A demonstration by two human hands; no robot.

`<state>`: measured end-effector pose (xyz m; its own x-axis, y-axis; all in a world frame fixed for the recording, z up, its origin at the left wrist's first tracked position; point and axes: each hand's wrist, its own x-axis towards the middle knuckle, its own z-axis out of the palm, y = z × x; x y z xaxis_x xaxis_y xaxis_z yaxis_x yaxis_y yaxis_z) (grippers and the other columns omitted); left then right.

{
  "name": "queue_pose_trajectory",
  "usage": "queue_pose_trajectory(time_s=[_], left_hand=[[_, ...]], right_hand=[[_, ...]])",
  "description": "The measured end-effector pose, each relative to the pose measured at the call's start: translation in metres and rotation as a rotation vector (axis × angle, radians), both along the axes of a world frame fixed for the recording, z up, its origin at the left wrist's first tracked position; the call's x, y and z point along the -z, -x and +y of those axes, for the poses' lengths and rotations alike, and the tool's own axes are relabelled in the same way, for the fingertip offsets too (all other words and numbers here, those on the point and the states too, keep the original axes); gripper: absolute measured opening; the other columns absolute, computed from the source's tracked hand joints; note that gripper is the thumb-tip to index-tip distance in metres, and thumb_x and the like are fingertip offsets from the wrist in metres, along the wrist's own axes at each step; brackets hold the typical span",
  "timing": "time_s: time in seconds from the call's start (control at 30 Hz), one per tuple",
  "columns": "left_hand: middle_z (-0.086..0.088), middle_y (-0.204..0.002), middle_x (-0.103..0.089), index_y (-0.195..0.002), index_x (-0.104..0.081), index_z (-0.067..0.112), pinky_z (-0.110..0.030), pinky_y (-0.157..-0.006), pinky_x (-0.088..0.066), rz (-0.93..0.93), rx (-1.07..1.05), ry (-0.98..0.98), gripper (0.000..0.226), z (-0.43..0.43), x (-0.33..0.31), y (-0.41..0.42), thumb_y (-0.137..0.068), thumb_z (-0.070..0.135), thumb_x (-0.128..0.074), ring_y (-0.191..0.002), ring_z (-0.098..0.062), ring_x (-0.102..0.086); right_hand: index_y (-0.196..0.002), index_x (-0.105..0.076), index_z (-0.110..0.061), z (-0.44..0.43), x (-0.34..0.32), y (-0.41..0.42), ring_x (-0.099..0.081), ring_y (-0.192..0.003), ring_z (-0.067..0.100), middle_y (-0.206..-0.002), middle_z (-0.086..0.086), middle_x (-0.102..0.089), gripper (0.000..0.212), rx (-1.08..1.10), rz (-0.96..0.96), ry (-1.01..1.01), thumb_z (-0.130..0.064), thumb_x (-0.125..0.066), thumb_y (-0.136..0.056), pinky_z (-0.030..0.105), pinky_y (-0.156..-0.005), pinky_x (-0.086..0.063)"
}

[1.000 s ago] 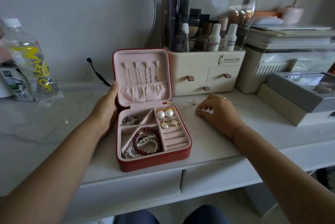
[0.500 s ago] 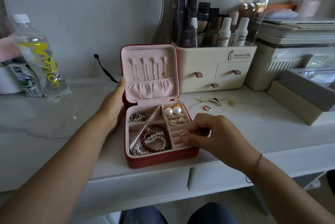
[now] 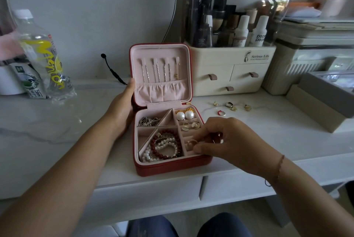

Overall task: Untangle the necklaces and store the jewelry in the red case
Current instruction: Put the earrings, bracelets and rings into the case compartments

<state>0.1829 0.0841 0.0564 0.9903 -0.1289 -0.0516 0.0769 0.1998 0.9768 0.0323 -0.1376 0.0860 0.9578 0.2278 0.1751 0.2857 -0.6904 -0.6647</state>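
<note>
**A:** Case contents?
**B:** Red case (image 3: 172, 167) open on the bench (image 3: 57, 121), necklaces (image 3: 159, 70) hung in the upright lid. Tray: chain heap (image 3: 148, 121) rear left, bead bracelets (image 3: 164, 147) front left, pearl earrings (image 3: 184, 115) rear right.
**A:** Ring?
**B:** Ring (image 3: 192, 141) at the front-right rolls. Your right hand (image 3: 229, 140) curls over it, fingers (image 3: 203, 149) pinching it. Your left hand (image 3: 119, 108) grips the lid's left edge.

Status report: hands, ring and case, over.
Left hand holds red case lid. Right hand pinches ring over ring slots. Loose earrings on tabletop, nothing blocking.
</note>
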Motion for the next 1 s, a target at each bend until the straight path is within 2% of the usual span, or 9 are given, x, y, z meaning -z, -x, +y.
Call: queue_pose_trajectory(time_s=[0.17, 0.47, 0.63, 0.7, 0.77, 0.87, 0.93, 1.0], left_hand=[[-0.009, -0.114, -0.071, -0.113, -0.068, 0.016, -0.043, -0.105, -0.045, 0.014, 0.004, 0.017, 0.051, 0.001, -0.001, 0.001, -0.095, 0.057, -0.043, -0.108, -0.024, -0.067], [-0.008, -0.114, -0.071, -0.112, -0.068, 0.016, -0.043, -0.105, -0.044, 0.013, 0.006, 0.029, 0.05, 0.001, 0.0, 0.0, -0.096, 0.056, -0.041, -0.108, -0.023, -0.067], [-0.01, -0.115, -0.071, -0.117, -0.067, 0.014, -0.043, -0.106, -0.044, 0.015, 0.001, 0.035, 0.052, 0.0, -0.002, 0.001, -0.096, 0.056, -0.042, -0.11, -0.024, -0.066], [-0.01, -0.116, -0.07, -0.118, -0.066, 0.014, -0.043, -0.106, -0.044, 0.02, 0.001, 0.037, 0.053, 0.001, -0.001, 0.0, -0.096, 0.056, -0.042, -0.11, -0.024, -0.066], [-0.01, -0.116, -0.07, -0.118, -0.067, 0.015, -0.044, -0.106, -0.043, 0.019, 0.002, 0.034, 0.054, 0.002, -0.001, 0.0, -0.095, 0.057, -0.042, -0.11, -0.024, -0.066], [-0.01, -0.116, -0.07, -0.117, -0.067, 0.015, -0.043, -0.106, -0.044, 0.015, 0.01, 0.03, 0.053, 0.001, -0.001, 0.001, -0.096, 0.056, -0.041, -0.11, -0.024, -0.066], [-0.01, -0.115, -0.071, -0.116, -0.067, 0.015, -0.043, -0.105, -0.045, 0.012, 0.014, 0.025, 0.052, 0.0, -0.002, 0.002, -0.096, 0.056, -0.041, -0.109, -0.024, -0.066], [-0.01, -0.114, -0.071, -0.114, -0.067, 0.015, -0.041, -0.103, -0.046, 0.012, 0.009, 0.031, 0.051, -0.001, -0.003, 0.004, -0.097, 0.055, -0.04, -0.108, -0.024, -0.067]], right_hand=[[-0.091, -0.075, -0.024, 0.005, -0.003, 0.001, -0.052, -0.07, 0.0, -0.074, -0.012, -0.059, 0.012, 0.006, -0.048, -0.059, -0.027, -0.072, -0.079, 0.012, -0.063, -0.04], [-0.087, -0.075, -0.024, 0.011, -0.007, -0.007, -0.051, -0.074, 0.004, -0.077, -0.013, -0.056, 0.01, -0.075, -0.167, 0.158, -0.023, -0.075, -0.077, 0.012, -0.063, -0.039], [-0.083, -0.073, -0.02, 0.012, 0.002, -0.005, -0.056, -0.074, 0.001, -0.076, -0.015, -0.061, 0.01, -0.051, -0.286, 0.057, -0.013, -0.075, -0.077, 0.01, -0.065, -0.042], [-0.081, -0.073, -0.019, 0.013, 0.006, -0.004, -0.057, -0.074, 0.003, -0.077, -0.012, -0.065, 0.006, -0.065, -0.332, 0.049, -0.015, -0.073, -0.076, 0.01, -0.066, -0.043], [-0.079, -0.073, -0.017, 0.014, 0.009, -0.003, -0.056, -0.072, 0.006, -0.076, -0.01, -0.065, 0.006, -0.061, -0.413, 0.113, -0.02, -0.068, -0.077, 0.013, -0.065, -0.043], [-0.077, -0.07, -0.016, 0.014, 0.012, -0.001, -0.056, -0.067, 0.009, -0.074, -0.006, -0.063, 0.018, -0.036, -0.552, 0.196, -0.027, -0.056, -0.081, 0.022, -0.06, -0.047], [-0.075, -0.069, -0.016, 0.014, 0.015, 0.0, -0.057, -0.066, 0.013, -0.074, -0.005, -0.063, 0.019, -0.034, -0.6, 0.202, -0.027, -0.055, -0.082, 0.03, -0.057, -0.05], [-0.075, -0.07, -0.016, 0.015, 0.017, 0.0, -0.058, -0.067, 0.012, -0.075, -0.007, -0.064, 0.018, -0.043, -0.602, 0.192, -0.026, -0.057, -0.082, 0.032, -0.058, -0.05]])
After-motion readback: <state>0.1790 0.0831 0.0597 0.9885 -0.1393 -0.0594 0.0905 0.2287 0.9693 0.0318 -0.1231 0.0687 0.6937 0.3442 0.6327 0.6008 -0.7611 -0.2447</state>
